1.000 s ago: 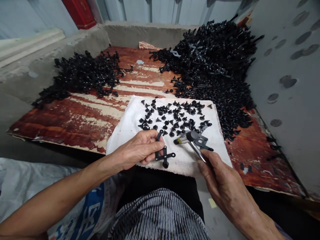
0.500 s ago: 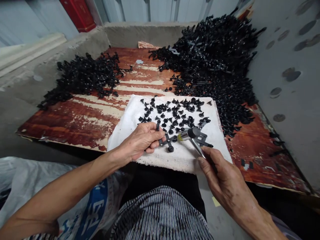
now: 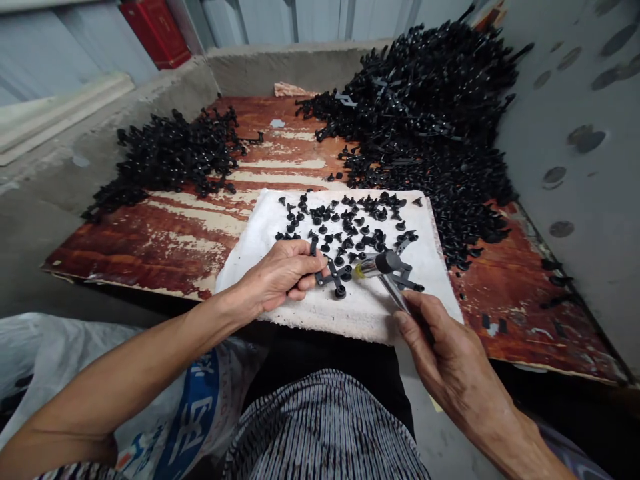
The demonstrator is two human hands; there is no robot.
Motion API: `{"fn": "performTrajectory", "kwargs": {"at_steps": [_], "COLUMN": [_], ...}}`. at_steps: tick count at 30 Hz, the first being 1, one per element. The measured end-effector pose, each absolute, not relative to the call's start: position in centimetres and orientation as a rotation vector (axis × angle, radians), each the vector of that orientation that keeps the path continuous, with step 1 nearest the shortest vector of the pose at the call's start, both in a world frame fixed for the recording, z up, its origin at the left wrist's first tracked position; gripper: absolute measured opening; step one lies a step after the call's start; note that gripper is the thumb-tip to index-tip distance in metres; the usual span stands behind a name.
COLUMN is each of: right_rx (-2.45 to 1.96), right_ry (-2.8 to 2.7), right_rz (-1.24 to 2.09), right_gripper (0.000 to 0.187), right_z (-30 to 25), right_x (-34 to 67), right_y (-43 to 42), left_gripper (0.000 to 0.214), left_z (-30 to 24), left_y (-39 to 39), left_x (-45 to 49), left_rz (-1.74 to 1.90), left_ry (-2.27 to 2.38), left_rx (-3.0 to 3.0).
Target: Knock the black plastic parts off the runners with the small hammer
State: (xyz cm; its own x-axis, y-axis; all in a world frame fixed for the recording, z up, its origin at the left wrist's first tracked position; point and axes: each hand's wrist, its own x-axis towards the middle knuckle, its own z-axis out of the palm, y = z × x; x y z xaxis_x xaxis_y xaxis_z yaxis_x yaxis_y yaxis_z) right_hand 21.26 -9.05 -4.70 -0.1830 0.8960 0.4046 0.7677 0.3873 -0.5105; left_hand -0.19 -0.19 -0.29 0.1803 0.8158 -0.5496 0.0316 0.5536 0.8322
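My left hand (image 3: 287, 273) pinches a jointed black plastic linkage (image 3: 334, 275), its crossed arms ending in round knobs. Gripped by its handle, a small hammer (image 3: 375, 265) is in my right hand (image 3: 445, 343); the head has a black face on one side and a yellowish face on the other. That head hovers just right of the linkage, apart from it. Partly behind the hammer lies another set of black strip pieces (image 3: 409, 283). Many small black knobs (image 3: 350, 223) are scattered over the white cloth (image 3: 310, 310) beneath both hands.
A tall heap of black parts (image 3: 430, 100) fills the back right of the worn reddish board (image 3: 285, 143). A smaller heap (image 3: 175, 153) lies at the left. A grey spotted panel (image 3: 565, 180) closes the right side, and a plastic sack (image 3: 200, 400) stands below left.
The whole view has shifted slightly. Both hands, the linkage and the hammer hold nearly the same places over the cloth.
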Motion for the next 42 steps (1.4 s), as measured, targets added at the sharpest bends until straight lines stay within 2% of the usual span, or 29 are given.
{"fn": "performTrajectory", "kwargs": {"at_steps": [34,42], "right_rx": [-1.452,-1.442], "right_ry": [-1.980,-1.996], "right_rz": [0.304,0.299], "right_gripper": [0.016,0.017], "right_z": [-4.72,-4.80], "right_x": [21.38,21.64], "right_y": [-9.24,-9.07], "left_gripper": [0.018,0.023], "left_z": [-0.83,0.01], "left_y": [0.23,0.32], "left_x": [-0.34,0.25], "left_rz": [0.636,0.603], "left_ry": [1.265,1.346], "left_rx": [0.882,0.903]}}
